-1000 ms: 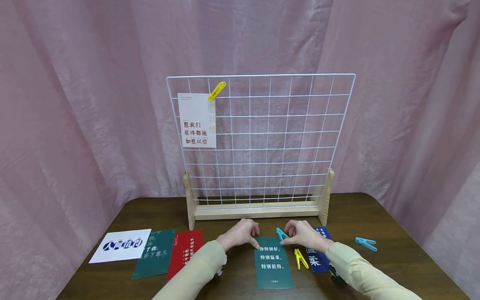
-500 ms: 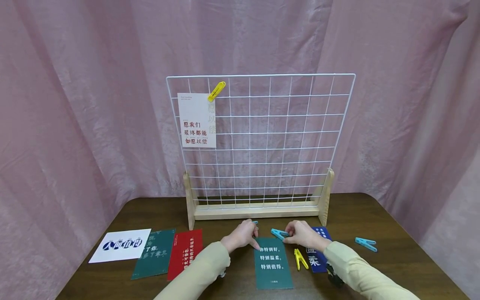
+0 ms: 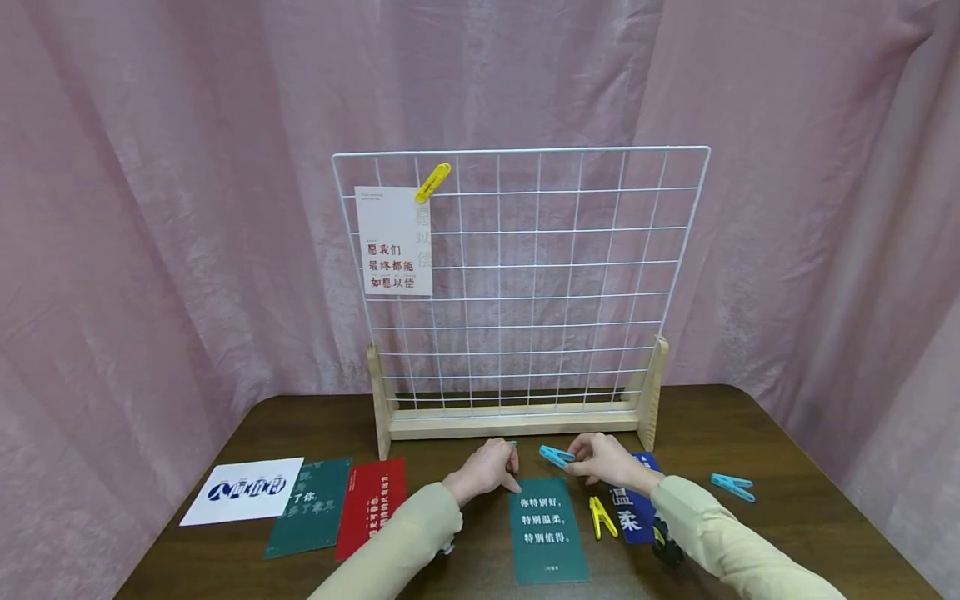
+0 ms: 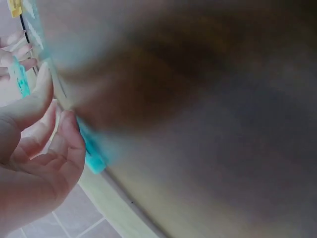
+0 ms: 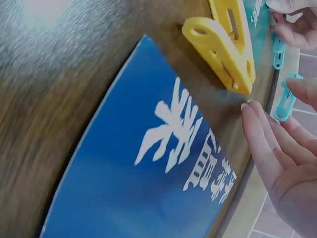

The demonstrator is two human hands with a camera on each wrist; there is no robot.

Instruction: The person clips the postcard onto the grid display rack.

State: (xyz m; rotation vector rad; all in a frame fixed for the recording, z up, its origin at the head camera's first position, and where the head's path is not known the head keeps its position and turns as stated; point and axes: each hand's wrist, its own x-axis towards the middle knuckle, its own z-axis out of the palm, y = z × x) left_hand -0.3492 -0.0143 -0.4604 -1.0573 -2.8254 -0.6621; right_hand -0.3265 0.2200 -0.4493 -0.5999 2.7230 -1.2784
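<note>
Clip mostly hidden behind left hand, head view.

Long sleeves on show, both pale cream-yellow: the left sleeve plain and smooth down to a bunched cuff, and toward the counter's right edge, the right sleeve, rumpled into soft folds! A rounded black wrist device peeks out there, flashed with yellow. Left grip, right grip: both bare-fingered!
</note>
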